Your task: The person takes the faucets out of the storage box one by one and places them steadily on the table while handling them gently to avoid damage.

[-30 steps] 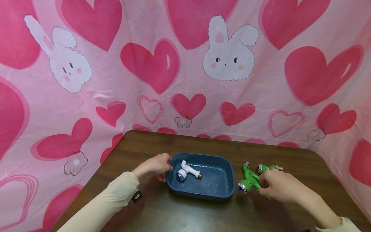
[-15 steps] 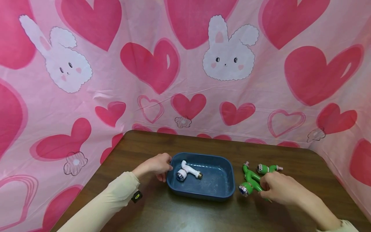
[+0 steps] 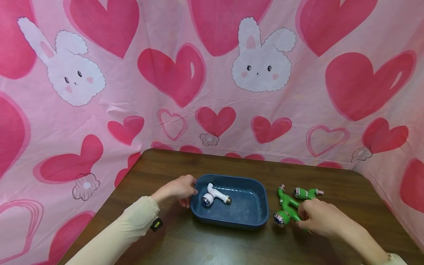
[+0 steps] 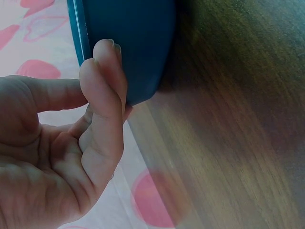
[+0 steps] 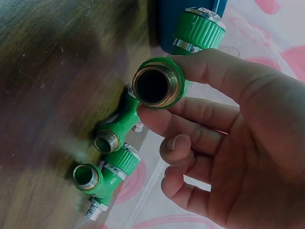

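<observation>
A blue rectangular basin (image 3: 246,202) stands mid-table, with a white tap (image 3: 215,193) lying in its left part. My left hand (image 3: 179,189) pinches the basin's left rim; in the left wrist view its fingers (image 4: 107,95) lie against the outer wall. To the right of the basin, my right hand (image 3: 322,217) holds a green tap (image 3: 283,218) between thumb and fingers near its threaded end. The right wrist view shows that brass opening (image 5: 155,86) facing the camera. Just behind lies a second green tap (image 3: 283,197), partly hidden. A third green tap (image 3: 303,193) lies farther back right.
The brown wooden table (image 3: 185,239) has rounded far corners. A pink curtain (image 3: 212,99) with hearts and rabbits hangs along the back and sides. A small black device (image 3: 156,224) sits at the left sleeve's cuff.
The green tap in my right hand has shifted slightly right and nearer to me, showing more of the taps behind. My left hand, the basin and the white tap have stayed put.
</observation>
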The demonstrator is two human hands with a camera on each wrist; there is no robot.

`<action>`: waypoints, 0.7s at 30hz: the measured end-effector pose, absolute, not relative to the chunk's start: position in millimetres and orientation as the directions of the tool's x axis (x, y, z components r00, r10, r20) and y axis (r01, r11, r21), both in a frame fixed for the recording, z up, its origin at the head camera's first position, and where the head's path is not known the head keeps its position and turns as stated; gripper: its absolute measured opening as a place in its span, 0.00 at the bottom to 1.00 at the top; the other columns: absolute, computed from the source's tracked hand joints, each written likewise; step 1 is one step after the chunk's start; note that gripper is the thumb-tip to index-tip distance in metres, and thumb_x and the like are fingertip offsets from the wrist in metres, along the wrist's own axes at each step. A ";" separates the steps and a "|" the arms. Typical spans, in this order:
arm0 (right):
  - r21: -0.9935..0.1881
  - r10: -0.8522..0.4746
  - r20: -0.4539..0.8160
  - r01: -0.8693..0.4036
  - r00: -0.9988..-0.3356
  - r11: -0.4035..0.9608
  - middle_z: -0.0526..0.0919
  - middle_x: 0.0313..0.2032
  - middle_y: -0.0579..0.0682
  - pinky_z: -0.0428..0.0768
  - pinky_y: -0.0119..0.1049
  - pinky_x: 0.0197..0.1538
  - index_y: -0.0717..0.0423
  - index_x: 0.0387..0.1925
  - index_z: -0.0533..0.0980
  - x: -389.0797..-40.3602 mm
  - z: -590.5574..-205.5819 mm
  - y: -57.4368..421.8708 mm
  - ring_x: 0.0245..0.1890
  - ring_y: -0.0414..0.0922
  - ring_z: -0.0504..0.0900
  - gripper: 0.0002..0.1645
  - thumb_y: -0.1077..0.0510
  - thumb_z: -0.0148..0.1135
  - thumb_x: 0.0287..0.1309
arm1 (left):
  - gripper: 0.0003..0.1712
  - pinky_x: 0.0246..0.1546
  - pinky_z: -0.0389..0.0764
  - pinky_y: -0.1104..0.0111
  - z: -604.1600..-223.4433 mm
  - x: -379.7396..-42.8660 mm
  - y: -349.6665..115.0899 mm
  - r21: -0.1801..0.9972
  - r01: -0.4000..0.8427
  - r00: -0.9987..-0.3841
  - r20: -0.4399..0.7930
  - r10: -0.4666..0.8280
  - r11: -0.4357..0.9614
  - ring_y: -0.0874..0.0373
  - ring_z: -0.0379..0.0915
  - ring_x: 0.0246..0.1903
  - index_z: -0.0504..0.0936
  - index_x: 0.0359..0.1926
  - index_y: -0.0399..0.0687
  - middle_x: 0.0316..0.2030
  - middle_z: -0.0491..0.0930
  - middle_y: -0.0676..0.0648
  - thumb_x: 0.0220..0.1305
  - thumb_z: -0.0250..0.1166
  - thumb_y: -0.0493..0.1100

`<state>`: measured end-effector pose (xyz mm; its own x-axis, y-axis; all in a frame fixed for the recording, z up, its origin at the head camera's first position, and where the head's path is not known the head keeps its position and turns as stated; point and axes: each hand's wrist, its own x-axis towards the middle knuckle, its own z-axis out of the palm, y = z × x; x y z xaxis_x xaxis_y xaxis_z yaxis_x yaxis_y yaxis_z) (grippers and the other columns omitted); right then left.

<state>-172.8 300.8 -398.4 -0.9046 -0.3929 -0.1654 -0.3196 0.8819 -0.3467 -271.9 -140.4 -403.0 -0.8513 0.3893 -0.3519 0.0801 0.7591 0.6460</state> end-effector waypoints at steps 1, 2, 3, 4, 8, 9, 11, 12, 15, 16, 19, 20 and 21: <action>-0.343 -0.391 -0.164 -0.319 -0.906 0.883 0.72 0.15 0.34 0.69 0.33 0.20 0.40 0.18 0.75 -172.6 -399.0 301.1 0.16 0.34 0.71 0.18 0.52 0.75 0.58 | 0.06 0.19 0.86 0.63 -403.3 -271.9 -140.5 0.647 0.079 -0.852 -0.351 0.388 0.759 0.51 0.83 0.16 0.81 0.48 0.33 0.20 0.83 0.41 0.75 0.63 0.33; -0.338 -0.388 -0.164 -0.318 -0.907 0.886 0.72 0.15 0.34 0.69 0.33 0.20 0.40 0.18 0.75 -172.4 -399.7 301.4 0.16 0.34 0.71 0.18 0.52 0.75 0.58 | 0.06 0.19 0.86 0.63 -403.3 -271.8 -140.5 0.647 0.080 -0.852 -0.351 0.389 0.758 0.51 0.83 0.15 0.81 0.48 0.33 0.20 0.83 0.41 0.75 0.63 0.33; -0.332 -0.384 -0.162 -0.317 -0.909 0.888 0.72 0.15 0.34 0.69 0.33 0.20 0.40 0.18 0.75 -172.2 -400.4 301.7 0.17 0.34 0.71 0.18 0.52 0.75 0.58 | 0.06 0.19 0.86 0.63 -403.5 -271.8 -140.6 0.647 0.082 -0.852 -0.349 0.390 0.758 0.51 0.83 0.15 0.81 0.48 0.33 0.20 0.83 0.41 0.75 0.63 0.33; -0.328 -0.379 -0.163 -0.312 -0.911 0.892 0.72 0.15 0.34 0.69 0.33 0.20 0.40 0.18 0.75 -172.0 -401.2 301.9 0.17 0.34 0.71 0.18 0.52 0.75 0.58 | 0.06 0.19 0.86 0.63 -403.5 -271.7 -140.9 0.648 0.082 -0.852 -0.349 0.391 0.757 0.51 0.83 0.15 0.81 0.48 0.33 0.20 0.83 0.41 0.75 0.63 0.33; -0.324 -0.363 -0.176 -0.294 -0.915 0.899 0.73 0.15 0.35 0.69 0.34 0.20 0.40 0.18 0.75 -172.5 -404.5 303.3 0.16 0.34 0.72 0.18 0.52 0.76 0.58 | 0.08 0.19 0.86 0.63 -403.4 -271.5 -141.8 0.652 0.085 -0.851 -0.346 0.396 0.753 0.51 0.83 0.16 0.81 0.51 0.32 0.21 0.83 0.40 0.75 0.63 0.33; -0.324 -0.359 -0.179 -0.289 -0.916 0.901 0.73 0.15 0.35 0.69 0.34 0.20 0.40 0.18 0.75 -172.7 -405.3 303.6 0.16 0.34 0.72 0.18 0.51 0.76 0.58 | 0.09 0.19 0.86 0.63 -403.3 -271.5 -141.9 0.655 0.086 -0.851 -0.345 0.397 0.751 0.51 0.83 0.16 0.81 0.51 0.31 0.21 0.83 0.40 0.75 0.63 0.32; -0.326 -0.354 -0.190 -0.281 -0.916 0.903 0.73 0.15 0.35 0.69 0.34 0.21 0.40 0.18 0.76 -173.0 -406.7 304.4 0.17 0.34 0.72 0.18 0.51 0.75 0.59 | 0.09 0.19 0.86 0.63 -403.4 -271.5 -142.0 0.658 0.085 -0.850 -0.345 0.399 0.749 0.51 0.83 0.16 0.81 0.52 0.31 0.22 0.83 0.40 0.75 0.63 0.32; -0.324 -0.352 -0.194 -0.279 -0.916 0.904 0.73 0.15 0.35 0.69 0.34 0.21 0.40 0.18 0.76 -173.1 -407.4 304.8 0.17 0.35 0.72 0.18 0.51 0.75 0.59 | 0.09 0.19 0.86 0.63 -403.4 -271.7 -141.9 0.659 0.083 -0.849 -0.346 0.399 0.748 0.51 0.83 0.16 0.81 0.52 0.31 0.22 0.83 0.39 0.75 0.62 0.33; -0.317 -0.352 -0.199 -0.280 -0.915 0.906 0.73 0.15 0.35 0.68 0.34 0.21 0.40 0.18 0.75 -172.8 -409.2 306.2 0.17 0.35 0.72 0.18 0.51 0.76 0.58 | 0.09 0.19 0.86 0.63 -404.0 -271.8 -141.7 0.656 0.082 -0.849 -0.348 0.398 0.750 0.52 0.83 0.16 0.81 0.52 0.31 0.22 0.83 0.40 0.75 0.62 0.33; -0.314 -0.354 -0.197 -0.283 -0.914 0.906 0.73 0.15 0.35 0.68 0.34 0.21 0.40 0.18 0.75 -172.6 -409.7 306.7 0.17 0.34 0.71 0.19 0.51 0.76 0.58 | 0.09 0.19 0.86 0.64 -404.3 -272.0 -141.5 0.655 0.082 -0.849 -0.349 0.396 0.751 0.52 0.83 0.16 0.81 0.52 0.31 0.22 0.83 0.40 0.75 0.62 0.33; -0.306 -0.355 -0.196 -0.287 -0.914 0.908 0.73 0.15 0.34 0.68 0.34 0.22 0.39 0.17 0.75 -172.4 -411.0 308.0 0.18 0.34 0.71 0.19 0.51 0.76 0.57 | 0.09 0.19 0.86 0.64 -404.7 -271.7 -141.7 0.653 0.086 -0.850 -0.347 0.398 0.752 0.52 0.83 0.16 0.81 0.52 0.31 0.21 0.83 0.40 0.75 0.62 0.33; -0.305 -0.354 -0.196 -0.286 -0.915 0.908 0.73 0.15 0.34 0.68 0.34 0.22 0.39 0.17 0.75 -172.3 -411.3 308.4 0.18 0.34 0.70 0.19 0.51 0.76 0.57 | 0.09 0.19 0.86 0.64 -404.7 -271.6 -141.9 0.654 0.086 -0.850 -0.346 0.398 0.752 0.52 0.83 0.16 0.81 0.52 0.31 0.21 0.82 0.40 0.75 0.62 0.33; -0.303 -0.353 -0.196 -0.286 -0.915 0.909 0.73 0.15 0.34 0.68 0.34 0.22 0.39 0.17 0.75 -172.3 -411.6 308.7 0.18 0.34 0.70 0.19 0.51 0.76 0.57 | 0.09 0.19 0.86 0.63 -404.6 -271.4 -142.0 0.655 0.087 -0.850 -0.344 0.399 0.750 0.52 0.83 0.16 0.80 0.52 0.31 0.21 0.82 0.40 0.75 0.62 0.33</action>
